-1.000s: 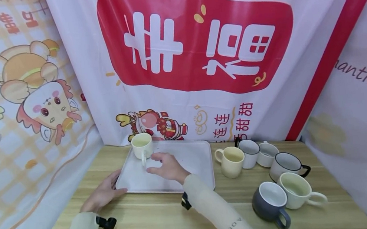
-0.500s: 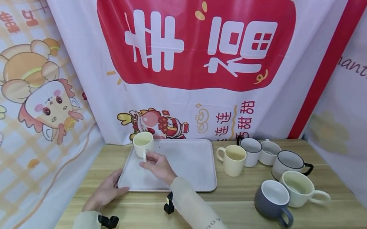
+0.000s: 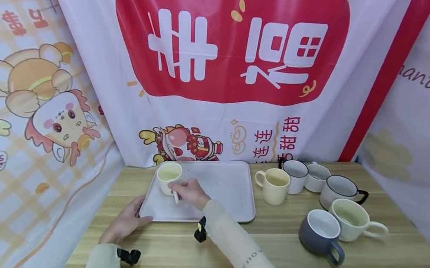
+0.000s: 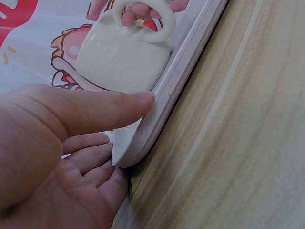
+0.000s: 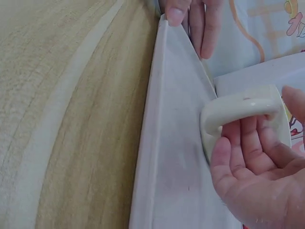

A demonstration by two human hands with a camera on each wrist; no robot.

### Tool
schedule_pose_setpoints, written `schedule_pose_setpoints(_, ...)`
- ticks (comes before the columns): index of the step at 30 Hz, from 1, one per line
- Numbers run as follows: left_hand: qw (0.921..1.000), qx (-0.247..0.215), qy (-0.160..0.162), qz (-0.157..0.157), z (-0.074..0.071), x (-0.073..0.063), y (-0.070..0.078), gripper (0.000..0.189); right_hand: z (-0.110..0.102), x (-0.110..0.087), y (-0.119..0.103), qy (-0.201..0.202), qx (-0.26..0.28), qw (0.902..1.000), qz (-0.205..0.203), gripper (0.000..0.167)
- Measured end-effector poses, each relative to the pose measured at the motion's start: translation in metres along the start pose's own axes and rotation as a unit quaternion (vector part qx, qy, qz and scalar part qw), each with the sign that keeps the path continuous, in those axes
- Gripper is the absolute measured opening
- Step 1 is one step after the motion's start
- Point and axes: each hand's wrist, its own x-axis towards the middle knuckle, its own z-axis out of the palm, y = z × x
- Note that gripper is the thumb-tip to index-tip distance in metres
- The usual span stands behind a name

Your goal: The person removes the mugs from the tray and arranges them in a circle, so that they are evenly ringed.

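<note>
A pale cream mug (image 3: pixel 166 186) stands on the left part of a white rectangular tray (image 3: pixel 225 189). My right hand (image 3: pixel 191 193) grips this mug from its near right side. In the right wrist view, the fingers (image 5: pixel 252 150) curl through the mug's handle (image 5: pixel 240 110) and the thumb is up near the rim. At the tray's near left corner my left hand (image 3: pixel 127 219) holds the edge. The left wrist view has its thumb (image 4: pixel 109 109) laid over the tray rim, the other fingers at the outer side and underneath.
Right of the tray stand several mugs: a yellow mug (image 3: pixel 275 187), white ones with dark rims (image 3: pixel 296 178), a small white cup (image 3: pixel 316 178), a cream mug (image 3: pixel 351 220) and a dark grey mug (image 3: pixel 317 237). Printed cloth (image 3: pixel 214 129) hangs behind the wooden table (image 3: pixel 165 261).
My right hand has closed round the mug's handle from beside it, and the mug has shifted slightly toward me on the tray. The left hand has kept its hold on the tray corner.
</note>
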Motion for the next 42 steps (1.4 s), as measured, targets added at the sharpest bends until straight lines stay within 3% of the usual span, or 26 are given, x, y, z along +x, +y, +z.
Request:
schedule_pose_setpoints(3,1.0000,0.005,-0.002,-0.002,0.001,0.000,0.000,0.094,-0.005,-0.007,-0.004,-0.030,0.018,0.9987,0.037,0.029)
schedule_pose_setpoints(10,0.9998,-0.018,-0.011,-0.007,0.000,-0.001,0.002,0.096,-0.011,-0.027,-0.004,-0.011,0.072,0.9929,0.094,0.021)
schedule_pose_setpoints(16,0.9998,-0.018,-0.011,-0.004,-0.004,-0.002,0.004,0.094,-0.029,-0.055,0.004,-0.042,0.101,0.9912,0.075,0.025)
schedule_pose_setpoints(24,0.9997,-0.019,-0.018,-0.002,-0.004,-0.001,0.006,0.094,-0.066,-0.111,0.003,-0.033,0.115,0.9919,0.042,0.031)
schedule_pose_setpoints(31,0.9996,-0.015,-0.021,-0.009,-0.002,-0.001,0.003,0.095,-0.108,-0.156,0.005,-0.037,0.099,0.9942,0.021,0.021)
schedule_pose_setpoints(37,0.9999,-0.005,-0.012,-0.005,-0.007,-0.003,0.000,0.095,-0.129,-0.174,0.020,-0.014,0.084,0.9962,0.020,0.022)
schedule_pose_setpoints(42,0.9998,-0.010,-0.016,0.007,-0.003,0.001,0.000,0.095,-0.147,-0.200,0.031,0.021,0.082,0.9962,0.022,0.019)
